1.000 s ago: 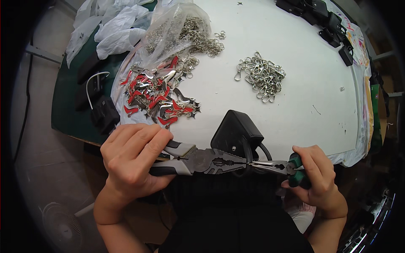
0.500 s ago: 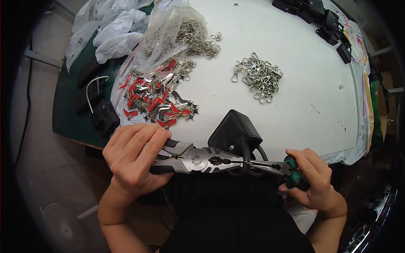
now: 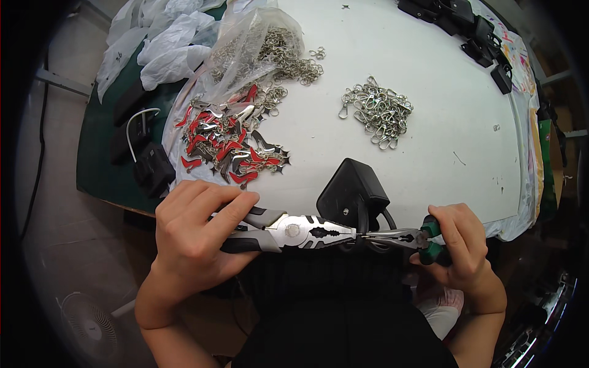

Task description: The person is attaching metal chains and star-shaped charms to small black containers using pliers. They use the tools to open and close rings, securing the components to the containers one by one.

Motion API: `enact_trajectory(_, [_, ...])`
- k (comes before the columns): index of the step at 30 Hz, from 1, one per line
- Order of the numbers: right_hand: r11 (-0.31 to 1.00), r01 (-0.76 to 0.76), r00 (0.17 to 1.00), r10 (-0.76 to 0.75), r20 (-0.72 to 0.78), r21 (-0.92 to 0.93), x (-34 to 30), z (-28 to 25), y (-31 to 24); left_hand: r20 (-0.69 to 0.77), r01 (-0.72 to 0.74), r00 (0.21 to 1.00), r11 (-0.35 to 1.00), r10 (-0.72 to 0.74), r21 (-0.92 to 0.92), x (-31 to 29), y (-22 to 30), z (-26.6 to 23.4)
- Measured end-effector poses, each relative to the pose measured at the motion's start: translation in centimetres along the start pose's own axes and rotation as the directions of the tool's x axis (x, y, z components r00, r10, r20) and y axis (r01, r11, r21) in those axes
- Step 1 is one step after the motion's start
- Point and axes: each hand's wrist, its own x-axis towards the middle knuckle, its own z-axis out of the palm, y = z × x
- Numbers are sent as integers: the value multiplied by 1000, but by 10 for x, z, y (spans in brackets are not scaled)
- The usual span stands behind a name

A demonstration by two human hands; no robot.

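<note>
My left hand [image 3: 199,230] is closed around combination pliers [image 3: 302,232] with grey and black handles. My right hand [image 3: 459,245] grips green-handled needle-nose pliers [image 3: 399,237]. The two pairs of jaws point at each other, and their tips meet by a black loop. Whatever small part is between the tips is too small to make out. Just beyond them, at the table's near edge, stands a small black boxy pouch [image 3: 354,187] with dark loops hanging from its front, partly hidden by the tools.
Red and silver shoe-shaped charms [image 3: 227,144] lie heaped on the left, below a clear bag of metal rings and chains [image 3: 270,49]. A pile of silver snap hooks [image 3: 380,113] is right of centre. Black pouches [image 3: 485,43] line the far right of the white table [image 3: 442,141].
The black pouch has shifted slightly right. Both pliers have moved a little right with it, and my right hand has risen slightly. The scene has shifted a few pixels.
</note>
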Motion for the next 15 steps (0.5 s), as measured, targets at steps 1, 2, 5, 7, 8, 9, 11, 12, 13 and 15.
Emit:
enact_trajectory(1, [1000,7,1000,-7,7,-7,0,-1,1,0,1,1000,1000,-1,1,1,0,-1])
enact_trajectory(2, [1000,8,1000,-8,6,-6,0,-1,2,-6,-5,1000,1000,5,-9,2,0,-1])
enact_trajectory(5, [1000,12,1000,-12,10,0,-1,-1,5,-32,-4,999,999,2,-48,3,-1,3])
enact_trajectory(7, [1000,10,1000,-10,-3,-10,0,-2,7,-53,8,999,997,-12,-73,2,-1,7])
enact_trajectory(8, [1000,10,1000,-10,-2,-10,-1,-2,7,-67,19,997,994,-26,-110,0,-3,10])
enact_trajectory(9, [1000,3,1000,-3,-5,-6,-2,-1,8,-80,29,996,989,-41,-147,-1,-5,12])
enact_trajectory(11, [1000,-4,1000,4,-7,-1,-3,-1,9,-40,4,999,990,-10,-140,-4,-8,12])
enact_trajectory(12, [1000,3,1000,-3,-5,-3,-3,-1,10,0,-19,1000,991,19,-131,-4,-9,12])
enact_trajectory(13, [1000,11,1000,-11,-3,-4,-3,-1,10,1,-18,1000,991,18,-130,-4,-8,11])
enact_trajectory(15, [1000,16,1000,-16,-3,-2,-3,-1,11,16,-6,1000,992,9,-129,-3,-8,10])
